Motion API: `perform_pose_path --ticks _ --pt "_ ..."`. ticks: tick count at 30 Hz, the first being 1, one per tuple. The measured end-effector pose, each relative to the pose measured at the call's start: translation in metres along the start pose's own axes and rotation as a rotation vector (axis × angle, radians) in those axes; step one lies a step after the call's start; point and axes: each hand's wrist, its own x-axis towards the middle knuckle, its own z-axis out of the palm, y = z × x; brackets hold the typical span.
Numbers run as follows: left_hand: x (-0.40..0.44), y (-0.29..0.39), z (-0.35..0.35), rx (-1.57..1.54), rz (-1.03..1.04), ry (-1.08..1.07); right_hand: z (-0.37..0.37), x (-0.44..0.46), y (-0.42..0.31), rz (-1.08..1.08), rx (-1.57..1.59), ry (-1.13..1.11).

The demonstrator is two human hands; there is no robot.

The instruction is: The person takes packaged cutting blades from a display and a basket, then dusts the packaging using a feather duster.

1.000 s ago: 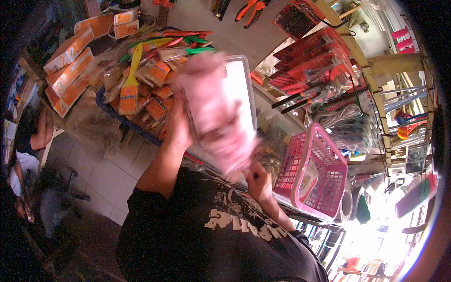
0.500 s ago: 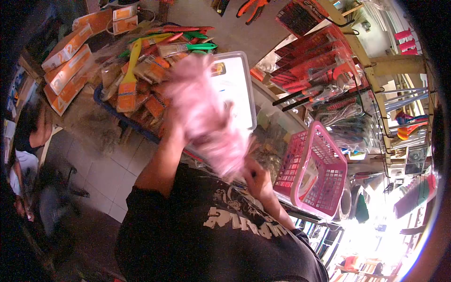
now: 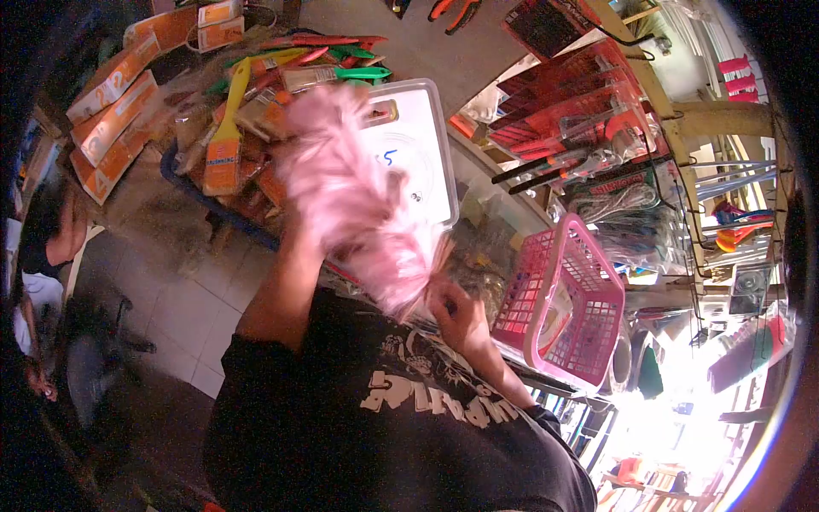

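Observation:
A fluffy pink bundle (image 3: 345,183), perhaps a cloth or a duster, hangs in front of me, smeared by motion. My left forearm reaches up to its left side, where the bundle covers the hand and fingers. At its narrow lower end is my right hand (image 3: 461,317), with curled fingers closed at the tip of the bundle. Behind the bundle lies a white plastic lid or tub top (image 3: 418,162) with a blue handwritten mark and a label. Packed paintbrushes (image 3: 223,162) with yellow, green and red handles fill a dark blue basket (image 3: 192,183) beside it.
A pink plastic basket (image 3: 546,337) stands at my right. Red-carded tools (image 3: 563,111) hang on a rack behind it. Orange boxes (image 3: 115,111) sit at the upper left, and orange-handled pliers (image 3: 452,13) at the top. Another person's arm (image 3: 68,226) shows at the far left.
The pink bundle has shifted slightly left, with both hands near it, uncovering more of the white surface and its blue mark. The whole view has also drifted a little.

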Motion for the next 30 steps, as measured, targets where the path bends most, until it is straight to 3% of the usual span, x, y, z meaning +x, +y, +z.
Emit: perform_pose_path --ticks 3,4,7,8,11,12,13,15,19,23,27,28,30 --pt "-0.001 0.005 0.009 -0.19 0.036 -0.138 -0.013 0.017 -0.014 0.628 0.065 0.031" --pt "0.0 0.003 0.005 -0.209 0.023 -0.151 -0.015 0.019 -0.02 0.645 0.05 0.004" --pt "-0.002 0.005 0.007 -0.149 0.02 -0.094 -0.006 0.002 -0.013 0.099 -0.04 -0.047" --pt "-0.004 0.007 0.009 -0.114 0.029 -0.053 -0.002 0.001 -0.005 0.042 -0.021 0.02" --pt "0.001 0.0 0.002 -0.226 0.021 -0.113 -0.01 0.014 -0.019 0.52 0.115 0.099" --pt "0.001 -0.001 0.0 -0.264 0.007 -0.135 -0.013 0.014 -0.026 0.557 0.095 0.047" --pt "-0.003 0.005 0.008 -0.162 0.018 -0.046 -0.01 0.009 -0.022 0.379 0.031 0.015" --pt "-0.004 0.008 0.007 -0.18 0.015 -0.096 -0.003 -0.004 -0.008 0.025 -0.101 -0.049" --pt "-0.002 0.003 0.003 -0.208 0.051 -0.11 -0.01 0.007 -0.014 0.677 0.107 0.012" --pt "-0.007 0.011 0.01 -0.215 0.006 -0.048 0.002 -0.011 -0.007 0.064 -0.07 -0.018" --pt "-0.005 0.004 0.001 -0.249 0.017 -0.041 -0.011 0.01 -0.024 0.606 0.031 0.018" --pt "-0.008 0.008 0.011 -0.248 0.029 0.013 -0.006 0.006 -0.016 0.502 -0.024 0.066" --pt "0.004 -0.001 -0.012 0.086 0.146 -0.031 -0.002 -0.005 -0.013 0.219 -0.102 -0.01"
